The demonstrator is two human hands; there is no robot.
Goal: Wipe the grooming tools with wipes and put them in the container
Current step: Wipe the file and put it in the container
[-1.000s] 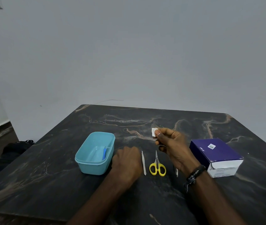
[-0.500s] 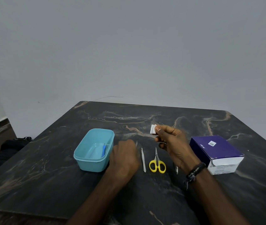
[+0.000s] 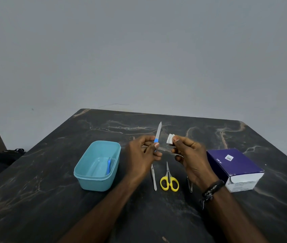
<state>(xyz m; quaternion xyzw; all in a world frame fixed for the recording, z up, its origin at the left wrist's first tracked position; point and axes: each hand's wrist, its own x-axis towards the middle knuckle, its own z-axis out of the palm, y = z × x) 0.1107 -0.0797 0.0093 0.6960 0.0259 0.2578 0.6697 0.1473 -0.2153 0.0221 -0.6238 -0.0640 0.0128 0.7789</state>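
Left hand (image 3: 143, 153) fingers pinch the nail file (image 3: 157, 135) (tip up, away); right hand (image 3: 190, 155) grips a wipe (image 3: 170, 138).

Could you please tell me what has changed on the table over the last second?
The left hand rose from the table and now holds up a blue-handled nail file, tip pointing away, beside the wipe pinched in the right hand. The scissors, the other metal tools, the blue container and the purple box stayed put.
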